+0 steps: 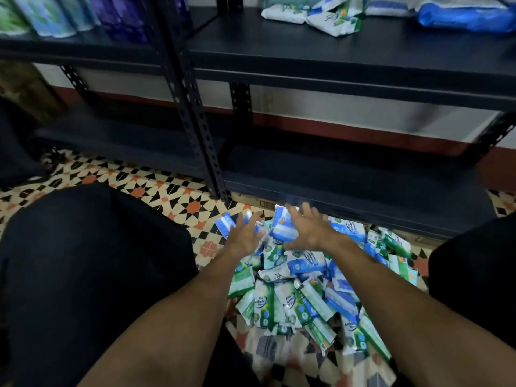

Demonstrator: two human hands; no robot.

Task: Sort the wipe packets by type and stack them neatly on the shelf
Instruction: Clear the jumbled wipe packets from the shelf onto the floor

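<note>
A: Where are the wipes?
B: In a big mixed pile on the floor, green ones and blue ones all jumbled. It lies under both arms, in front of the dark shelf.
A: What are the hands doing?
B: Both reach to the far end of the pile. The right hand has its fingers spread wide. The left hand is blurry, so I cannot tell if it holds anything.
A: Which packet comes next?
B: I think the blue packet between them. It is at 9 o'clock from the right hand and 3 o'clock from the left. Its long side runs about 12 to 6. The right thumb looks closest.
A: Where should it go?
B: Up at 12 o'clock, I guess. That shelf board has a few loose packets, not stacked.
A: Is the pile in a box?
B: Some cardboard peeks out at its far edge. I cannot tell.
</note>
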